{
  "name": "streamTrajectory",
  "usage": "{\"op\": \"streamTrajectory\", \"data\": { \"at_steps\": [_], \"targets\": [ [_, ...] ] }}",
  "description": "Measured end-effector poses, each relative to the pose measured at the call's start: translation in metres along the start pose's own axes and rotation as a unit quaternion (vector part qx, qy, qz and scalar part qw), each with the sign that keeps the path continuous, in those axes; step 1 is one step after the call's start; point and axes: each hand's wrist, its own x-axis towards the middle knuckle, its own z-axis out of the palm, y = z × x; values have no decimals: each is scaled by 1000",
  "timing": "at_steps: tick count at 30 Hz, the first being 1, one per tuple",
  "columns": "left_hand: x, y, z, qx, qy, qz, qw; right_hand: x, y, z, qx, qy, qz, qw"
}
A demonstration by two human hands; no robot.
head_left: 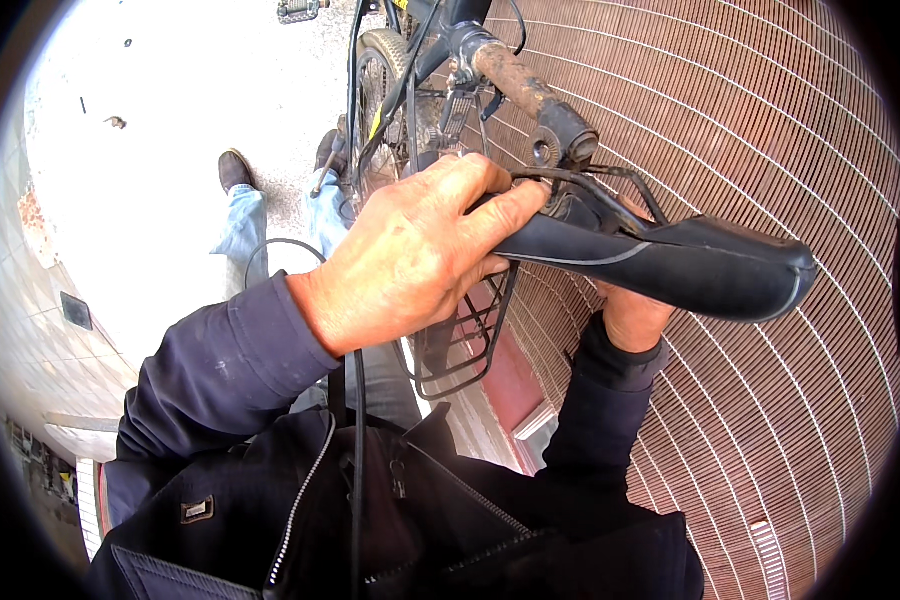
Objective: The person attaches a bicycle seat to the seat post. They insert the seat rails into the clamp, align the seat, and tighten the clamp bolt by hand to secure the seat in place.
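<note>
A black bicycle saddle [690,262] lies tilted across the middle, its rails side turned up toward the seat post. My left hand [410,250] is closed round its narrow end, thumb and fingers on opposite sides. Behind the wide part is my right hand [638,318]; the saddle hides its fingers, and only the heel of the hand and wrist show. Dark metal saddle rails [625,178] curve just below the clamp head [567,140]. That clamp sits at the end of a rusty brown seat post [515,78], which runs up to the black bicycle frame [460,22].
A bicycle wheel [382,85] and a pedal [300,10] are at the top. Below my left hand hangs a black wire rack [470,340]. Brown slatted matting [770,120] covers the right side. My shoe [236,170] stands on pale ground. A black cable [358,480] hangs in front of my jacket.
</note>
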Motion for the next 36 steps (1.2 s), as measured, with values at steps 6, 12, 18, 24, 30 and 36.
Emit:
{"op": "streamTrajectory", "data": {
  "at_steps": [6, 12, 18, 24, 30, 36],
  "targets": [
    [0, -2, 1, -3, 3, 6, 1000, -7, 19, -10, -127, 15, -45, 991],
    [1, -3, 0, 1, 1, 9, 1000, -16, 42, -21, -477, 43, -112, 871],
    [0, -4, 0, 1, 2, 16, 1000, -9, 42, -17, -127, 57, -105, 985],
    [0, -4, -1, 11, -13, 8, 1000, -8, 11, -4, 160, 8, 60, 985],
    [-2, -4, 2, 13, -4, 8, 1000, -7, -7, 19, 50, 79, 12, 996],
    [-3, -2, 4, 18, 10, 4, 1000, -6, -14, 18, 20, 47, -1, 999]
  ]
}}
